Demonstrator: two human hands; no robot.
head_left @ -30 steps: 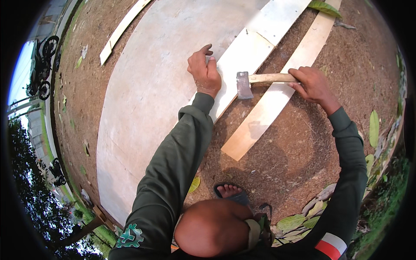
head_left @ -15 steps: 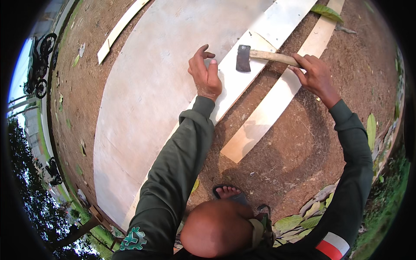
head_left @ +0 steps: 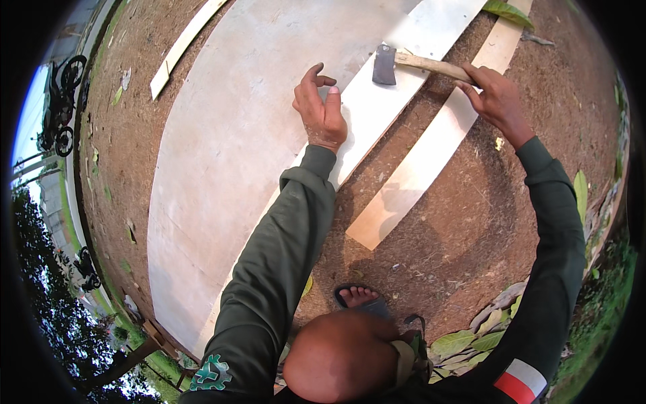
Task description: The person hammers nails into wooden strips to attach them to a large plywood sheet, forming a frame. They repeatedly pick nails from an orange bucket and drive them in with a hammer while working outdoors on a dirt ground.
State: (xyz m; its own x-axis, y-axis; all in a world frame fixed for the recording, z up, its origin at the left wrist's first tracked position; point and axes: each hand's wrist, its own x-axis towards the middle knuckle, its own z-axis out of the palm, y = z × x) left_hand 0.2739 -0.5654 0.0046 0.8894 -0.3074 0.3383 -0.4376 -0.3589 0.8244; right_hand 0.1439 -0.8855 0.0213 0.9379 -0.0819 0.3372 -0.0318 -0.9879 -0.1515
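My right hand (head_left: 492, 99) is closed round the wooden handle of a hatchet (head_left: 431, 64). Its dark metal head (head_left: 384, 65) hangs over a long pale wooden board (head_left: 404, 91), blade edge toward me. To the left, my left hand (head_left: 321, 111) hovers at the board's left edge with thumb and fingers apart and bent, and nothing visible in it. A large pale sheet (head_left: 222, 135) lies on the ground, with the board running along its right side. The far part of the board is partly behind the hatchet head.
A second plank (head_left: 431, 161) lies on the brown soil to the right. Another narrow strip (head_left: 185, 47) is at the far left. Green leaves (head_left: 464, 343) lie near my sandalled foot (head_left: 356, 296). A motorbike (head_left: 62, 104) stands beyond at the left.
My right hand has raised the hatchet slightly, moving it up and to the right in view. The left hand stays nearly in place.
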